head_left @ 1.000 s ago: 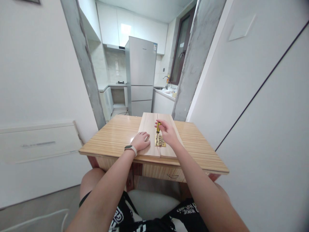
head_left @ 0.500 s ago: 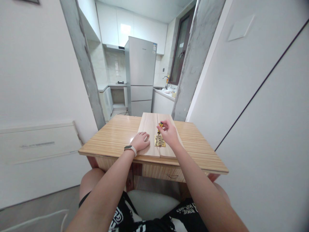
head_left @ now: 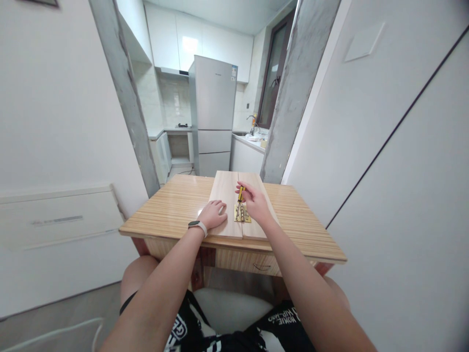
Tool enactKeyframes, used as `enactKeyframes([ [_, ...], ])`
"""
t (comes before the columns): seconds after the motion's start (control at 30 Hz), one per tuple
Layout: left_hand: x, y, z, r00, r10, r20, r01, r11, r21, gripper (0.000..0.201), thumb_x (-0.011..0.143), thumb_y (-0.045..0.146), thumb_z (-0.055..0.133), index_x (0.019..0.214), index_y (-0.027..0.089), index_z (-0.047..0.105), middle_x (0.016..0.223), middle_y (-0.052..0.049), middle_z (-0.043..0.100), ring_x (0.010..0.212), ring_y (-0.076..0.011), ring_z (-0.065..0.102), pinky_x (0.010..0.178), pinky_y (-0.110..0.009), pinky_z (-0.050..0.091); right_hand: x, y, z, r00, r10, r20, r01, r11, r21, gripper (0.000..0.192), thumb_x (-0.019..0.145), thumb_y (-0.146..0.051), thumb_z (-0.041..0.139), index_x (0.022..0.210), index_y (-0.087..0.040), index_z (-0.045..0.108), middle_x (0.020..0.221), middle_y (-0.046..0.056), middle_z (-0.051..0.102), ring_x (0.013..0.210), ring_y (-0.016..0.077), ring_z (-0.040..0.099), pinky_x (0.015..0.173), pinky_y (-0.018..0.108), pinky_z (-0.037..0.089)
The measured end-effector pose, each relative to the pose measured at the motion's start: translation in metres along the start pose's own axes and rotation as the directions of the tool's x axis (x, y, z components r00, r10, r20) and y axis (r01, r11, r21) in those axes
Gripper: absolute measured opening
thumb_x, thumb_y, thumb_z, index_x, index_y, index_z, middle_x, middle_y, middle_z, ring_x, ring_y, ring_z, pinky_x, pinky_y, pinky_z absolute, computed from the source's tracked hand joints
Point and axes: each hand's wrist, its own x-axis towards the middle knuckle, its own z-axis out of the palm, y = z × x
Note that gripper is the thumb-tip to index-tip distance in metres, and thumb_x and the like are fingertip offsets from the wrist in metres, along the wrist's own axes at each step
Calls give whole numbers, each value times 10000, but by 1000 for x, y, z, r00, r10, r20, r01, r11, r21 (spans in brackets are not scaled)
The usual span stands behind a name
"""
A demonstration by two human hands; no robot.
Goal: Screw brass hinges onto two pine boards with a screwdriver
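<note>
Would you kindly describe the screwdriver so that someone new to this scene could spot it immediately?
Find the striped table before the silver fridge; two pale boards lie on it side by side. A gold hinge spans them, and the right hand holds the screwdriver over it. Its black and yellow handle sets it apart from the gold hinge.

Two boards [head_left: 226, 188] — one hinge [head_left: 242, 214], one screwdriver [head_left: 240, 195]

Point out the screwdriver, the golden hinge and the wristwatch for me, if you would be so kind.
Screwdriver [head_left: 241, 196]: head view, on its yellow-and-black handle.
Golden hinge [head_left: 242, 214]: head view, on its central knuckle.
Wristwatch [head_left: 194, 224]: head view, on its dark screen.
</note>
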Motion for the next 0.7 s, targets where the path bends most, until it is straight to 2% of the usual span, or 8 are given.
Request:
enactKeyframes([
  [0.1,0,-1,1,1000,2,-3,-2,1000,-1,456,916,381,624,1343,231,679,1505,-100,599,1428,-290,510,1250,-415,368,1,2,-1,999,14,-42,-12,999,40,390,970,-365,566,1316,-237,691,1168,104,766,1046,250,757,833,393,618],
  [0.2,0,0,1,1000,0,-3,0,1000,-1,456,914,376,625,1344,232,679,1501,-99,601,1429,-290,509,1249,-416,369,2,3,-3,994,-1,-108,-2,1000,-28,349,920,-387,644,1222,-230,722,1056,83,773,966,242,752,845,392,611],
  [0.33,0,0,0,1000,-8,4,8,1000,-5,452,908,372,635,1339,242,681,1501,-94,602,1430,-295,508,1244,-425,375,2,0,-5,984,-11,-176,-19,985,-172,363,842,-442,758,1132,-225,721,934,58,742,857,232,718,689,337,586],
  [0.47,0,1,-2,1000,-4,2,4,1000,-11,445,908,372,630,1331,243,682,1493,-89,608,1423,-291,514,1240,-417,379,1,-4,-3,987,2,-163,-19,995,-101,333,859,-460,746,1094,-233,682,1056,79,745,966,241,732,689,320,599],
  [0.57,-1,1,-3,1000,-11,9,11,1000,-8,444,909,373,628,1331,246,681,1498,-89,604,1427,-293,510,1242,-419,376,0,-4,0,993,32,-111,-31,999,13,359,888,-452,715,1178,-248,663,1121,85,756,1030,245,745,737,335,623],
  [0.7,-1,2,-3,1000,2,1,-2,1000,-6,444,910,373,625,1329,239,681,1491,-94,609,1416,-294,518,1238,-419,381,-1,0,2,996,36,-78,-32,998,45,354,923,-426,668,1228,-249,702,1144,99,761,1059,254,753,732,330,621],
])
